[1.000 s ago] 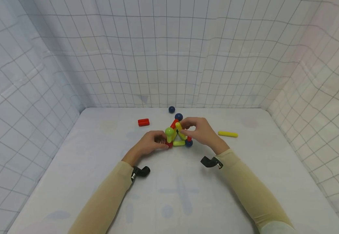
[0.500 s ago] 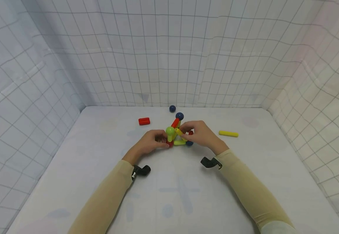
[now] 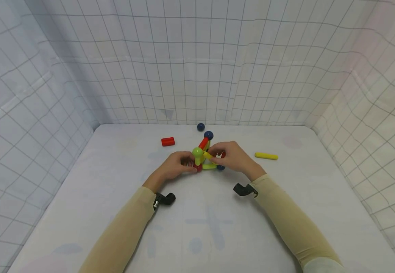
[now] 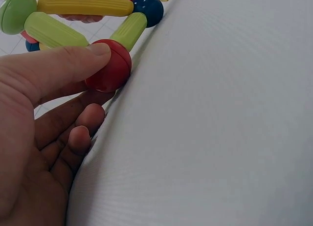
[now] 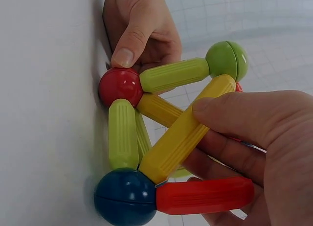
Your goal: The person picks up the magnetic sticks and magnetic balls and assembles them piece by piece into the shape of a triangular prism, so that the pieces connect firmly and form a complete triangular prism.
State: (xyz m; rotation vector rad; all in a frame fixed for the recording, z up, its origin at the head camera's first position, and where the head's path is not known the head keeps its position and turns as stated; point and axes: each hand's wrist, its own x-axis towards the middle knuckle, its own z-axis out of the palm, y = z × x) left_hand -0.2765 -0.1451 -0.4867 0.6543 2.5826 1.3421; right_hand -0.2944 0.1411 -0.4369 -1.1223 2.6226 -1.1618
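Observation:
My left hand [image 3: 175, 165] holds a red ball [image 5: 120, 87] with its thumb on top, at the near left corner of a magnetic ball-and-rod frame on the table. From that ball, a light green rod [image 5: 175, 74] rises to a green ball [image 5: 226, 60]. Another light green rod [image 5: 122, 135] leads to a blue ball [image 5: 124, 197]. My right hand [image 3: 234, 155] pinches a yellow rod [image 5: 181, 133] slanting from the blue ball up to the green ball, its upper end touching or nearly touching it. A curved red rod [image 5: 204, 194] also joins the blue ball.
Behind the frame lies a loose blue ball [image 3: 201, 127]. Loose red rods [image 3: 168, 141] are at the back left, and a yellow rod [image 3: 266, 156] lies to the right. Another blue ball [image 3: 208, 135] caps the frame's far end. Gridded white cloth surrounds the table.
My right hand has moved down slightly, and the yellow rod's upper end has come down and left to the green ball. My left hand stays on the red ball.

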